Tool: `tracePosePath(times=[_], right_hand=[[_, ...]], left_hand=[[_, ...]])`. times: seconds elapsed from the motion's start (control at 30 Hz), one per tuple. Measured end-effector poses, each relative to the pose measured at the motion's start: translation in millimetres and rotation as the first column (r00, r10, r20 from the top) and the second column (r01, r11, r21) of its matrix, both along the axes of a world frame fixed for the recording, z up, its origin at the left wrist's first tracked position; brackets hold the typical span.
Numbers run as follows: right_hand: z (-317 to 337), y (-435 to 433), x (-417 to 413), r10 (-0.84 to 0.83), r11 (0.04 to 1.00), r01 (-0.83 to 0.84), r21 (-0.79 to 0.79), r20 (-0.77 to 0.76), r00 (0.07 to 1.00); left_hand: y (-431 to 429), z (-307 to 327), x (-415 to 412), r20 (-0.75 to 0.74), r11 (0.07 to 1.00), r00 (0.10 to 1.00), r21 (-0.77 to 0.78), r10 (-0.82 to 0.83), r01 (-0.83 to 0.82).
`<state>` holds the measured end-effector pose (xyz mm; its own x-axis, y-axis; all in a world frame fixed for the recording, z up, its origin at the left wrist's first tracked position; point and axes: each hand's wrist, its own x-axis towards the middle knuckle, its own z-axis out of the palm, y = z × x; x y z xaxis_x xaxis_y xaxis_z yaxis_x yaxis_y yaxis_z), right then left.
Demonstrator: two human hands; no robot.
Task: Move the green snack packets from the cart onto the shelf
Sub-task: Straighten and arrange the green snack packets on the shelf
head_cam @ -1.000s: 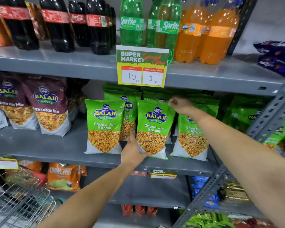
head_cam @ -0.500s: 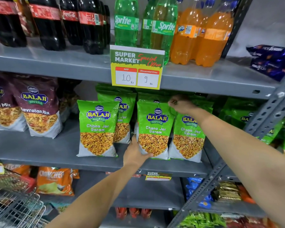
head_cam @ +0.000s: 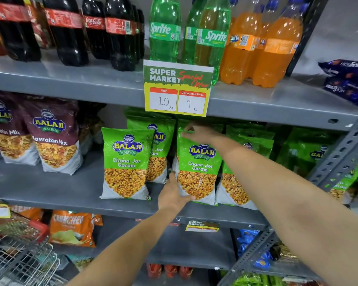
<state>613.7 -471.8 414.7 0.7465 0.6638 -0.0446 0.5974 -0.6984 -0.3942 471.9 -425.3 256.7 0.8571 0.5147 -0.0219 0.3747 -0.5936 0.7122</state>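
A green snack packet stands upright on the grey middle shelf. My right hand pinches its top edge. My left hand cups its lower left corner. Another green packet stands to its left, with one more behind that. More green packets lean behind my right forearm and further right. The wire cart shows at the bottom left; I see no green packets in its visible part.
Maroon snack bags stand at the shelf's left. A yellow price sign hangs from the upper shelf, which holds cola, green and orange soda bottles. An orange bag lies on the lower shelf. A slotted grey upright rises at right.
The view has moved closer to the shelf. Both hands stay on the same green packet, which now stands a little further right and more upright, covering more of the packet behind it.
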Motion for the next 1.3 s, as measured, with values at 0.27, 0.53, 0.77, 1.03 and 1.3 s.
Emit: tracePosePath(times=[0.27, 0.53, 0.77, 1.03, 1.3], right_hand=[[-4, 10, -3, -0.042, 0.987, 0.036, 0.157, 0.034, 0.999], [-5, 10, -25, -0.072, 0.990, 0.036, 0.135, 0.267, 0.961], [-71, 44, -88, -0.026, 0.872, -0.137, 0.471, 0.324, 0.946], [-137, 76, -134, -0.089, 0.947, 0.141, 0.290, -0.188, 0.978], [-147, 71, -150, -0.095, 0.941, 0.178, 0.286, -0.280, 0.955]], left_hand=[[-1, -1, 0, 0.004, 1.000, 1.000, -0.004, 0.014, -0.014], [25, 7, -20, 0.079, 0.988, 0.994, 0.144, -0.071, 0.059], [118, 27, -73, 0.321, 0.736, 0.920, 0.675, -0.224, -0.057], [191, 7, -108, 0.049, 0.966, 0.991, 0.223, 0.127, -0.134], [191, -1, -96, 0.004, 0.991, 0.999, 0.121, -0.054, 0.053]])
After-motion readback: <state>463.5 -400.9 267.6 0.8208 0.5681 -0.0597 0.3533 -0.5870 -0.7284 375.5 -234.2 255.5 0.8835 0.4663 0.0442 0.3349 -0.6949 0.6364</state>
